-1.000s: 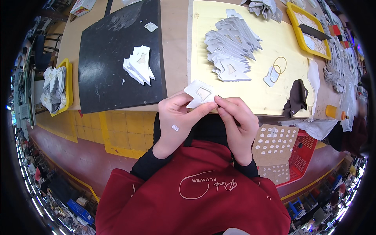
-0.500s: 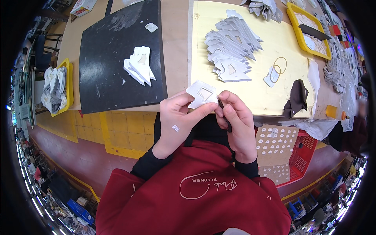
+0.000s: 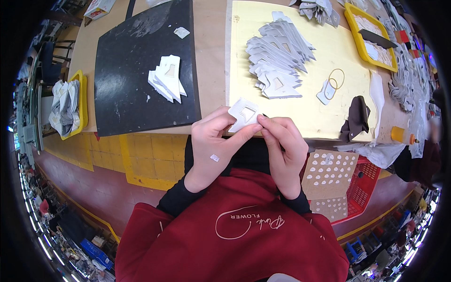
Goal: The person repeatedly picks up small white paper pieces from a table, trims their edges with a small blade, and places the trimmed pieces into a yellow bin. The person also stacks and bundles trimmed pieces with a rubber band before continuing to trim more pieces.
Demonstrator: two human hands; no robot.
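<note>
My left hand is closed on a white cut piece with a notched outline and a cream-coloured window, pinched along its lower edge by thumb and fingers. It is held up at the table's front edge. My right hand is closed too, its fingertips against the piece's right corner. A small dark tip shows beside those fingertips; the rest of that dark tool is hidden behind the hand. Beyond, a fanned heap of similar grey-white pieces lies on the yellow sheet. A smaller stack rests on the black mat.
Yellow trays stand at the left and far right. On the sheet are a rubber band, a small white piece and dark cloth. A red crate with cardboard sits low right.
The white piece has tilted and shifted slightly right. My right hand has turned in toward its corner, and the dark tool seen below the fingers before is now almost hidden.
</note>
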